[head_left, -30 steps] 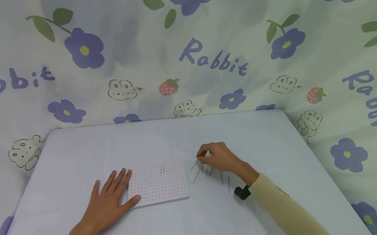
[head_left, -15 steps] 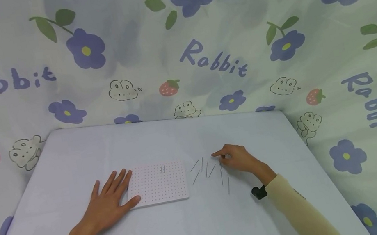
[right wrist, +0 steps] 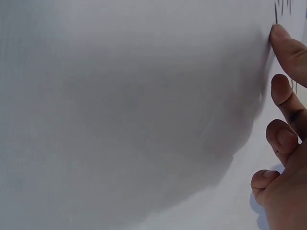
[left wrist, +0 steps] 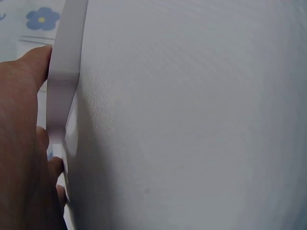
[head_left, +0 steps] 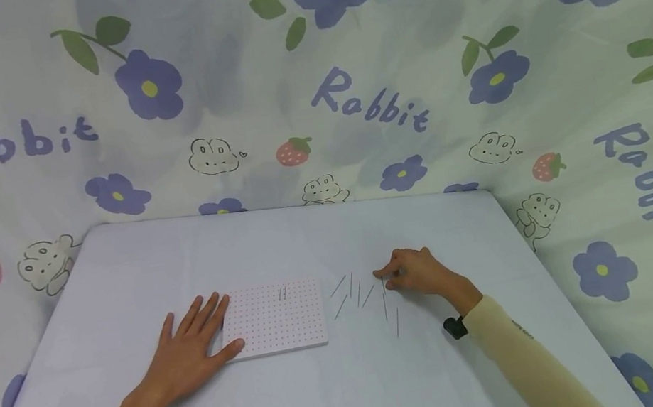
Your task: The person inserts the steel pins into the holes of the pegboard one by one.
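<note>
A white board [head_left: 268, 321] with a grid of small dots lies on the table. My left hand [head_left: 191, 345] rests at its left edge, fingers spread, thumb on the near corner. In the left wrist view that thumb [left wrist: 38, 64] touches the board's side [left wrist: 67, 52]. Two thin dark needle-like sticks [head_left: 282, 294] are on the board's upper part; I cannot tell whether they stand in it. My right hand [head_left: 419, 273] is low over the table, index finger and thumb apart around a thin stick [head_left: 383, 285]. In the right wrist view the thumb [right wrist: 288, 48] is near a stick's end.
Several more thin dark sticks [head_left: 350, 287] lie scattered between the board and my right hand. Two of them, a stick [head_left: 385, 307] and a lower stick [head_left: 397, 322], lie nearer the front. The white table [head_left: 359, 399] meets a printed curtain [head_left: 255, 86] behind.
My right hand has moved right, away from the sticks near the board, to a stick farther right, then slightly lower. My left hand and the board have stayed in place.
</note>
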The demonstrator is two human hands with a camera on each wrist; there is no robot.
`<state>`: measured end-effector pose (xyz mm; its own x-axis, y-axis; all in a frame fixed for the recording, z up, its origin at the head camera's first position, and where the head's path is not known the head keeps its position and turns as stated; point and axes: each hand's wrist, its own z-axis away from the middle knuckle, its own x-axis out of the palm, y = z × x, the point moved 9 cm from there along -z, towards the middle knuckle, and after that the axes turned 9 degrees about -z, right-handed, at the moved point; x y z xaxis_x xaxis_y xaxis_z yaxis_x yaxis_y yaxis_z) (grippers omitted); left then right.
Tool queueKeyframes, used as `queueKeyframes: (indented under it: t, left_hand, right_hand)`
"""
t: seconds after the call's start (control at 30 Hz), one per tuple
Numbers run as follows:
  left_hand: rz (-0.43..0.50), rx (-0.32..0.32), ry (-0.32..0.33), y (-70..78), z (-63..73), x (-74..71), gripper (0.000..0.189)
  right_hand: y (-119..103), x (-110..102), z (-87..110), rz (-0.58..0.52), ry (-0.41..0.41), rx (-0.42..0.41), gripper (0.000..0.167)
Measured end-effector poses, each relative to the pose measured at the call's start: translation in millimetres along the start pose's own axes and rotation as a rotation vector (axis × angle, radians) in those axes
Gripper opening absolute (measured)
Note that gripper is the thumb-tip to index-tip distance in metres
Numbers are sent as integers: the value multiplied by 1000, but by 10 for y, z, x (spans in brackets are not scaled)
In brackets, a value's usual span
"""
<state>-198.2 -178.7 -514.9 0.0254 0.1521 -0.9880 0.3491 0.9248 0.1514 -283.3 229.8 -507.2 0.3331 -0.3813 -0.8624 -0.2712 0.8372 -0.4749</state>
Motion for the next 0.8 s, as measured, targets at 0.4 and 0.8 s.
queueKeyframes:
  t: [0.4,0.8]
  left_hand:
    - [1,2,2,-1,-3,10,92]
    - [-6,2,13,-11,-8,25,92]
  right_hand:
    - [43,-20,-14,-3,47,-81,20]
    - [25,-32,-24,-62,19,-108,4]
